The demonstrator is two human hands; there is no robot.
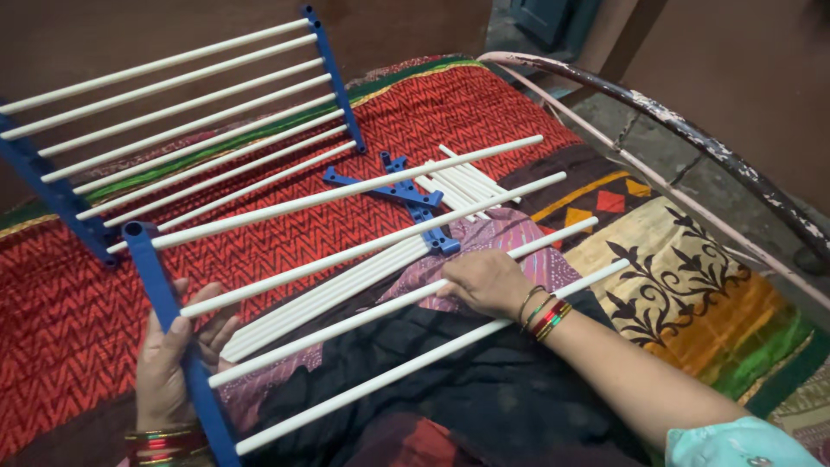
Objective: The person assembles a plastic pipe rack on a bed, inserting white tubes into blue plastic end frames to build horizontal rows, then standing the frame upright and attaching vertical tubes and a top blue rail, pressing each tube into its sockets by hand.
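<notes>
My left hand [177, 359] grips a blue plastic side bar [166, 298] that carries several long white rods [363, 246] slanting up to the right with free ends. My right hand [484, 281] is closed around one of these rods near its middle; bangles ring both wrists. Under the rods a bundle of loose white rods [324, 294] lies on the bed. Loose blue bars [406, 190] and more white rods [462, 177] lie further back.
A finished rack panel [186, 121] with white rods between two blue bars leans at the upper left. Everything rests on a bed with a red zigzag quilt [78, 303], patterned cloths and a black cloth [484, 398]. A worn metal bed rail [692, 130] curves along the right.
</notes>
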